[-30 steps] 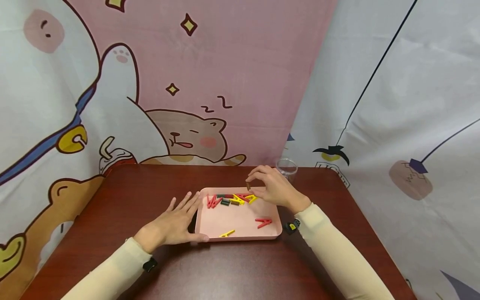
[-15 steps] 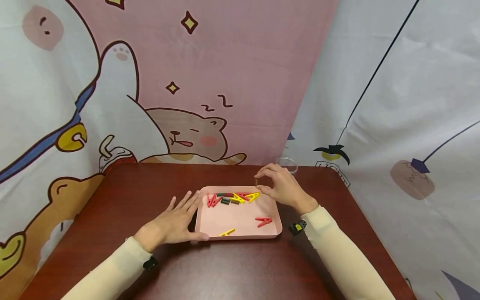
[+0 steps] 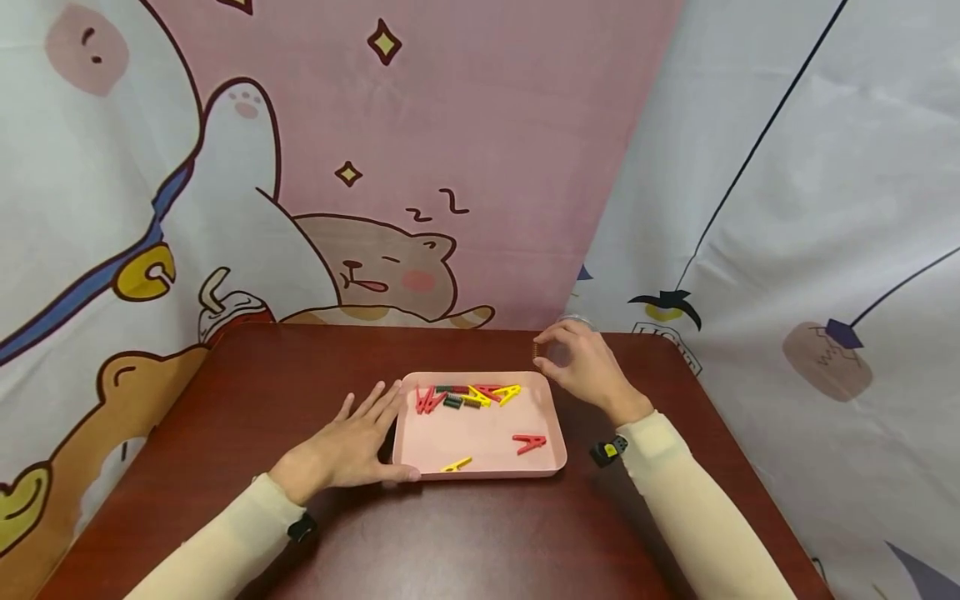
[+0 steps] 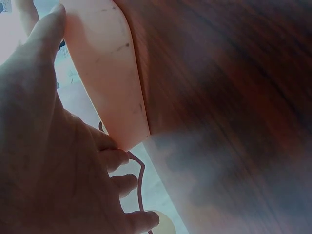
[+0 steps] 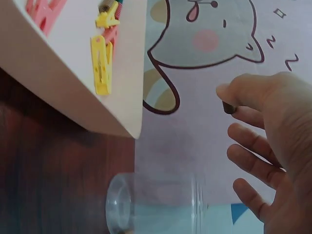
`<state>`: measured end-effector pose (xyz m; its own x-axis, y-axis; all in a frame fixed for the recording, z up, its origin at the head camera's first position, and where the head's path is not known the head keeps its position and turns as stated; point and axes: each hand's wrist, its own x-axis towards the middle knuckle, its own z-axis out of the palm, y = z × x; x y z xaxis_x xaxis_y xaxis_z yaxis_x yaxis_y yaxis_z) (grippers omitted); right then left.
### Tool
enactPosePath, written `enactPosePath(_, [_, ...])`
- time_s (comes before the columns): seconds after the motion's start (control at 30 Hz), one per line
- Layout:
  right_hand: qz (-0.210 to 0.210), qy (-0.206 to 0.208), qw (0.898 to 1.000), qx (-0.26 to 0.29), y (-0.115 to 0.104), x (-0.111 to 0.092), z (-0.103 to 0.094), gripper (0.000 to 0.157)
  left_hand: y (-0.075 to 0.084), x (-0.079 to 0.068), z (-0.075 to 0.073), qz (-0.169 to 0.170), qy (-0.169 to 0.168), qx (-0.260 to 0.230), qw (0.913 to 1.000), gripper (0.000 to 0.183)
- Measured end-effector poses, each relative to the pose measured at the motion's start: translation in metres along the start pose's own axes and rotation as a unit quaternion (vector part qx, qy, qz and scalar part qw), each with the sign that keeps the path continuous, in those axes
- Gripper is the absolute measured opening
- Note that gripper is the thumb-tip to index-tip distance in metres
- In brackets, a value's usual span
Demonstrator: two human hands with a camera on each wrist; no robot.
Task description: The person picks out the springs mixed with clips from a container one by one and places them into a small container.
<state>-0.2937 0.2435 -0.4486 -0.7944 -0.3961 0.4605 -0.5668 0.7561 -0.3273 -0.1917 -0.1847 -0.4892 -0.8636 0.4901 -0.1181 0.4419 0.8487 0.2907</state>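
My right hand (image 3: 588,371) pinches a small brown coil spring (image 3: 536,351) between thumb and forefinger, above and beyond the tray's back right corner. In the right wrist view the spring shows only as a dark stub (image 5: 228,107) and the other fingers are spread. My left hand (image 3: 348,442) lies with straight fingers at the left side of the pink tray (image 3: 480,473), its thumb at the front left corner. In the tray are red clothespins (image 3: 529,442), yellow clothespins (image 3: 509,394), a dark green spring (image 3: 452,402) and a brown spring (image 3: 472,402).
Behind my right hand stands a clear round jar (image 5: 156,202), mostly hidden in the head view. The dark wooden table (image 3: 480,542) ends at a cartoon-printed cloth (image 3: 510,167) at the back.
My right hand has moved rightward and away from over the tray with the spring, toward the clear jar, now covering most of it. My left hand has stayed in place at the tray.
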Motion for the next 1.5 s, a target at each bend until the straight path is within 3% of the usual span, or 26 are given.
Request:
enactPosePath(0.4, [0.090, 0.044, 0.995, 0.020, 0.026, -0.006, -0.014, 0.034, 0.001, -0.001, -0.002, 0.001, -0.003, 0.006, 1.0000, 0.137])
enactPosePath(0.7, [0.118, 0.087, 0.989, 0.012, 0.037, -0.012, -0.012, 0.032, 0.001, -0.003, 0.000, -0.001, -0.010, 0.008, 0.9999, 0.136])
enactPosePath(1.5, [0.165, 0.105, 0.981, 0.016, 0.048, -0.012, -0.014, 0.037, 0.002, 0.000, -0.001, -0.007, -0.002, 0.009, 0.9999, 0.138])
